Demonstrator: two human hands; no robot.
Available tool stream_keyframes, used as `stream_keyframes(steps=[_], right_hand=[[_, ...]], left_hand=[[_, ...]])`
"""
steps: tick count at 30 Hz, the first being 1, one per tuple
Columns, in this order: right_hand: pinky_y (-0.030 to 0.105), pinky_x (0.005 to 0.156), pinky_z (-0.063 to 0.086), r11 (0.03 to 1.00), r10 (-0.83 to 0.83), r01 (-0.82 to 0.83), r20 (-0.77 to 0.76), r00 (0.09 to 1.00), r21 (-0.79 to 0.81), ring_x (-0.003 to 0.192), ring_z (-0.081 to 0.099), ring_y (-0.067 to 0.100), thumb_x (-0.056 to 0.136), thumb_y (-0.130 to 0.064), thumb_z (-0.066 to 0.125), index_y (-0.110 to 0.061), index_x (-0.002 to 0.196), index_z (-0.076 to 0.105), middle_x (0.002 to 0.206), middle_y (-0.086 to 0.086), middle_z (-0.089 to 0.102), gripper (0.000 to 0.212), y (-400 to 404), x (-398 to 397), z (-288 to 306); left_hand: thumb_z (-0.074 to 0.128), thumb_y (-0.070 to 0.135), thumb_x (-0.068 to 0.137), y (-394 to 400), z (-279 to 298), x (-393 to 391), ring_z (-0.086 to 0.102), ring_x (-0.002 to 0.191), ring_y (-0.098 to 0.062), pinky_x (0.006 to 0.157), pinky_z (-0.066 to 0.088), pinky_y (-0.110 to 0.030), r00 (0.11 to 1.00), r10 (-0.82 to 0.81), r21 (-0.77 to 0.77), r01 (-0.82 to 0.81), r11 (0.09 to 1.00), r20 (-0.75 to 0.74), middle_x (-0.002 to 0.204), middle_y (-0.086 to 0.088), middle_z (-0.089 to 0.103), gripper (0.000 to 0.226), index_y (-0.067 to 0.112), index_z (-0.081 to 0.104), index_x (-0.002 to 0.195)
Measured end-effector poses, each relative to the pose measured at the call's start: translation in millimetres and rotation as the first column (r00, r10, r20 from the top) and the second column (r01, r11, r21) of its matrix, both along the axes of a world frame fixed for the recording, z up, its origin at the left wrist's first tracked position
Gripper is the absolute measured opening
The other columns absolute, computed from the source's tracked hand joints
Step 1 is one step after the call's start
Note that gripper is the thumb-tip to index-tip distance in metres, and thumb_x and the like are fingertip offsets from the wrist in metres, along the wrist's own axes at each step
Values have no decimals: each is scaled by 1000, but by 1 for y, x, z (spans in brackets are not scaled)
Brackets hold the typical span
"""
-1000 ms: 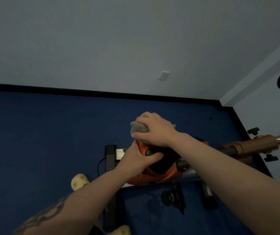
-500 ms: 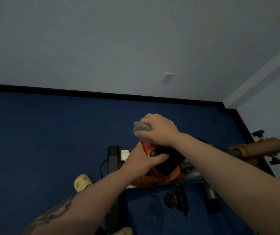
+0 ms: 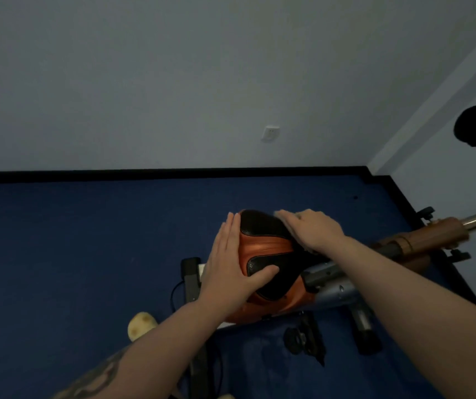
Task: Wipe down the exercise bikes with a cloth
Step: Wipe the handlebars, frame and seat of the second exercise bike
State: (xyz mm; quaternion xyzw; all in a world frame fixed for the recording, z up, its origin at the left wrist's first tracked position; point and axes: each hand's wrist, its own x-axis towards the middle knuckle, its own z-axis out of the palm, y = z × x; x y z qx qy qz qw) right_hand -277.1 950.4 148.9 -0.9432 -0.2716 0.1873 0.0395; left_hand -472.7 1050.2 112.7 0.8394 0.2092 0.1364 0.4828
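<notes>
Center-right of the frame – left hand (image 3: 228, 263) flat, bracing the bike seat (image 3: 262, 254), right hand (image 3: 314, 230) pressing the cloth (image 3: 284, 215) – a hard push could twist that seat.

Blue carpet (image 3: 72, 254) covers the lower frame. Grey wall (image 3: 173, 67) fills the upper frame, with a white socket (image 3: 270, 133) right of centre. Black skirting (image 3: 144, 173) separates wall from carpet.
</notes>
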Motion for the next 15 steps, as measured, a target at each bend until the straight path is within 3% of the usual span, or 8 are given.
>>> stream_keyframes(steps=[2,4,8,10,12,15], right_hand=[[44,82,40,996,-8,7,-12,1000,-84,112,54,34,98,-50,25,-31,130,51,130,11,56,46,16,-1,2],[46,82,40,1000,3,-3,25,1000,10,115,53,35,98,-37,26,-32,132,45,132,11,53,39,45,-22,0],[38,78,37,952,61,-66,26,998,299,109,58,28,96,-61,21,-29,121,54,122,4,61,52,41,-45,2],[38,82,43,966,89,-95,35,995,241,109,59,28,95,-64,21,-29,123,57,122,3,63,57,8,-30,3],[41,88,45,995,74,-74,-5,997,69,112,56,30,97,-60,18,-29,126,57,129,5,60,58,-16,-9,4],[44,92,42,992,30,-38,-65,997,-116,117,52,32,98,-54,19,-29,133,52,134,9,54,54,1,2,5]], left_hand=[[61,67,76,-2,2,1,-3,147,-1,120,16,-39,1000,-14,47,13,999,19,157,26,-12,103,40,-3,152],[64,56,83,-5,3,1,-1,148,-5,121,17,-42,999,-19,59,17,998,47,159,21,-10,96,34,4,154],[58,58,84,-1,4,-1,4,147,-4,120,19,-41,999,-37,122,32,992,34,159,20,-3,90,31,9,154],[58,64,80,6,7,-2,11,144,-7,118,23,-39,999,-52,195,52,979,-6,159,16,6,92,29,15,154],[61,66,75,14,12,1,16,143,-11,117,25,-39,997,-67,267,77,960,-46,158,9,14,95,27,21,152],[61,70,72,23,20,10,16,145,-17,119,20,-39,986,-120,364,156,918,-120,159,4,14,101,26,21,153]])
